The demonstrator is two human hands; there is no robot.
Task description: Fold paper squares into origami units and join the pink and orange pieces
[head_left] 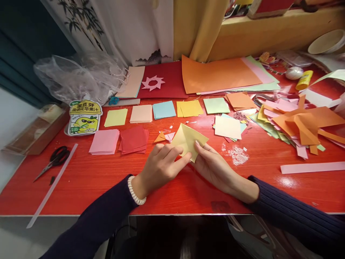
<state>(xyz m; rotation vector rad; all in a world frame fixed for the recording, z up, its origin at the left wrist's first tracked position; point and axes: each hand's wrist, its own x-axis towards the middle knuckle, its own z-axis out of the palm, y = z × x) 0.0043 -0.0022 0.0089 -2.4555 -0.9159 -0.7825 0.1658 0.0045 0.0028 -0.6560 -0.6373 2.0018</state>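
Observation:
A pale yellow square of origami paper (185,138) with crease lines is held in the air above the red table, one corner pointing up. My right hand (215,163) grips its right side, thumb on top and the other fingers beneath. My left hand (165,162), with a beaded bracelet at the wrist, has curled fingers on the lower left part of the sheet. Just behind lie a small folded orange piece (160,137) and a pink folded piece (169,136). Stacks of red squares (134,139) and pink squares (104,141) lie left of my hands.
Black scissors (55,158) and a paper strip (54,183) lie at left. Several coloured square stacks (164,109) form a row behind. Large orange sheets (221,73) and a pink star-shaped ring (153,83) lie farther back. Paper scraps (302,122) and a glue stick (304,80) are at right.

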